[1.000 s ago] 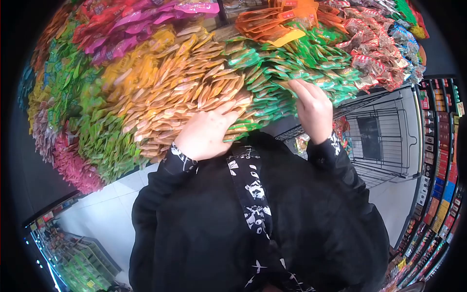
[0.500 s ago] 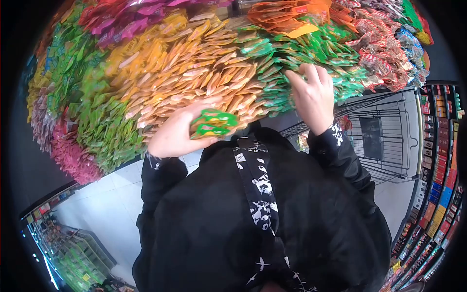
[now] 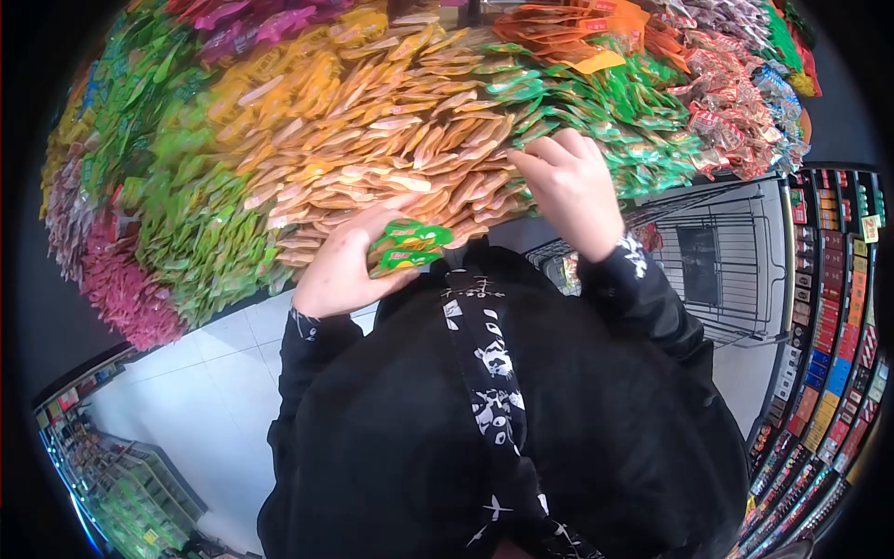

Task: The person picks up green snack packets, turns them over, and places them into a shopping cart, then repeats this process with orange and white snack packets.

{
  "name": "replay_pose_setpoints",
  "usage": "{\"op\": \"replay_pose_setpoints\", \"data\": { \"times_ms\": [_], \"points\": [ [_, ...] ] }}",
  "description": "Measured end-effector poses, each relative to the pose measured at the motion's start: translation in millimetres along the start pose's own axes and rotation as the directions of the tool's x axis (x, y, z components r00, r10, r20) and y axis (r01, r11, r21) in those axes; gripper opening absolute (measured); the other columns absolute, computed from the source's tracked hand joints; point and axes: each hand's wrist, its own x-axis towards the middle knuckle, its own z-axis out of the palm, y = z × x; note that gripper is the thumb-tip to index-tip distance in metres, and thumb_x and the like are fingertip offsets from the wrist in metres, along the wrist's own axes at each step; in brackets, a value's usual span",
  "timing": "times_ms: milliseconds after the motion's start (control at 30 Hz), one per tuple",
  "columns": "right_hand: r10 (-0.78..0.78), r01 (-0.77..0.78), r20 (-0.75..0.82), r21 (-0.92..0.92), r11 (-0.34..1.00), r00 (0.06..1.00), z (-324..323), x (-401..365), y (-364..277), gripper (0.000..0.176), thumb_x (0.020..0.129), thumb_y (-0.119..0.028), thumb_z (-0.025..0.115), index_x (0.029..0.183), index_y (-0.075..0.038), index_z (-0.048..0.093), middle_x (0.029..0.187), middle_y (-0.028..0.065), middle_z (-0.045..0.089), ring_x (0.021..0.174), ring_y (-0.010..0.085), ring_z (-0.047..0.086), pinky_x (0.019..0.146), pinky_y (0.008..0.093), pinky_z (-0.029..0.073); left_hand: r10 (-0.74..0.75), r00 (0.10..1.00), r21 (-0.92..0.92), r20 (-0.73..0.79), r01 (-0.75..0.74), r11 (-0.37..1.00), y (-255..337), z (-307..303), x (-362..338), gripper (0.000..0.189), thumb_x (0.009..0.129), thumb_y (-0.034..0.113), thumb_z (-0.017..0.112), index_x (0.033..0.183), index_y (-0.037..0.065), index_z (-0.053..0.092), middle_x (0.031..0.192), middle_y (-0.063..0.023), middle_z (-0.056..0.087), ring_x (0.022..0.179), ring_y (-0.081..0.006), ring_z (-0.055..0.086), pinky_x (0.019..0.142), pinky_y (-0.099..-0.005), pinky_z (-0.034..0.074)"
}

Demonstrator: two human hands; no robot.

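Observation:
My left hand [image 3: 349, 264] is closed around a few small green snack packets [image 3: 410, 244] with yellow print, held just in front of the display edge. My right hand [image 3: 573, 191] hovers at the front of the heap, its fingers curled in a pinch. Whatever lies between those fingertips, if anything, is hidden. Below and around it are rows of green packets [image 3: 643, 140]. Orange-tan packets [image 3: 372, 158] stand in dense rows between and beyond my hands.
Yellow-green packets [image 3: 205, 233] and pink packets [image 3: 130, 289] fill the left of the display. Red-and-white packets [image 3: 726, 121] lie at the right. A wire shopping cart [image 3: 745, 252] stands at the right, beside stocked shelves [image 3: 829, 354]. Orange bags [image 3: 577, 28] sit at the back.
My right hand has moved left and slightly down, towards the border of the orange-tan packets. The left hand still holds the green packets, tilted slightly differently. The view has shifted a little.

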Motion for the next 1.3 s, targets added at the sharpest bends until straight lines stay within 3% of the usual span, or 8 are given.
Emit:
{"op": "replay_pose_setpoints", "data": {
  "times_ms": [200,300,600,900,967,1033,1200,1300],
  "points": [
    [0.025,0.0,0.114,-0.212,0.977,0.993,22.1,16.2,-2.3,0.015,0.068,-0.013,0.058,0.082,-0.012,0.064,0.082,0.0022,0.052,0.082,0.0206,0.049,0.071,0.0318,0.039,0.005,1.0,0.044,0.028,-0.007,0.999,-3.4,1.0,-4.6,0.046,0.068,0.015,0.073,0.11,0.005,0.056,0.137,-0.0136,0.043,0.118,-0.0329,0.048,0.096,-0.0379,0.04],
    [-0.036,0.048,0.075,-0.166,0.985,0.997,25.6,19.6,3.1,0.005,0.068,-0.014,0.057,0.069,-0.012,0.061,0.082,0.0017,0.052,0.083,0.0199,0.049,0.073,0.0316,0.039,-0.015,1.0,0.06,0.017,0.014,0.998,-5.4,6.4,-8.2,0.045,0.069,0.017,0.072,0.109,0.005,0.056,0.138,-0.0142,0.041,0.117,-0.0336,0.049,0.096,-0.0374,0.041],
    [-0.093,0.099,-0.042,0.158,0.982,0.995,-6.7,17.8,-9.3,0.028,0.07,-0.001,0.063,0.097,-0.008,0.065,0.09,0.0043,0.063,0.084,0.0247,0.057,0.071,0.0355,0.047,-0.005,1.0,0.045,-0.009,0.005,0.999,-8.8,3.4,-15.6,0.045,0.068,0.017,0.072,0.109,0.005,0.056,0.139,-0.0175,0.039,0.115,-0.0345,0.049,0.094,-0.0375,0.042],
    [-0.071,0.047,0.112,0.204,0.978,0.991,-1.8,15.2,-4.2,0.025,0.074,0.0,0.06,0.098,-0.005,0.063,0.09,0.0078,0.064,0.083,0.0262,0.061,0.069,0.0346,0.05,-0.027,0.999,0.014,-0.023,0.027,1.0,-4.4,-0.6,-10.3,0.043,0.068,0.017,0.072,0.106,0.004,0.056,0.138,-0.0168,0.039,0.114,-0.0345,0.049,0.094,-0.0375,0.041],
    [-0.116,0.113,0.007,0.196,0.974,0.993,-17.6,19.2,-3.7,0.03,0.067,-0.003,0.061,0.097,-0.007,0.063,0.088,0.0057,0.065,0.083,0.0237,0.062,0.07,0.0321,0.051,-0.006,1.0,0.015,-0.024,0.007,1.0,-6.3,-1.7,-10.3,0.043,0.068,0.017,0.072,0.106,0.004,0.056,0.138,-0.0168,0.04,0.115,-0.035,0.049,0.094,-0.0377,0.041],
    [-0.029,0.045,-0.049,0.385,0.922,0.998,-43.8,27.2,-4.7,0.02,0.075,0.0,0.064,0.094,-0.005,0.065,0.083,0.0095,0.066,0.076,0.0256,0.064,0.067,0.0341,0.051,-0.011,1.0,-0.01,-0.021,0.011,1.0,-7.6,-2.2,-10.9,0.043,0.068,0.017,0.072,0.106,0.003,0.056,0.138,-0.0169,0.04,0.115,-0.0352,0.049,0.095,-0.0378,0.041],
    [0.105,-0.005,-0.31,0.307,0.952,0.945,-60.7,76.2,19.0,0.018,0.078,-0.002,0.064,0.096,-0.005,0.066,0.088,0.012,0.067,0.077,0.0257,0.064,0.068,0.0313,0.05,-0.007,1.0,-0.04,-0.02,0.007,0.999,-4.8,-3.1,-5.9,0.044,0.067,0.016,0.072,0.107,0.005,0.056,0.138,-0.0163,0.04,0.117,-0.0349,0.048,0.096,-0.0376,0.04],
    [-0.042,0.144,-0.348,0.273,0.951,0.937,-39.1,103.5,32.7,0.018,0.078,-0.001,0.062,0.095,-0.005,0.066,0.087,0.011,0.066,0.079,0.0268,0.063,0.068,0.0327,0.05,-0.019,1.0,-0.04,-0.011,0.019,0.999,2.2,-5.4,-4.4,0.044,0.067,0.016,0.073,0.107,0.006,0.057,0.139,-0.0156,0.04,0.116,-0.0342,0.049,0.095,-0.0374,0.041]
  ]
}}
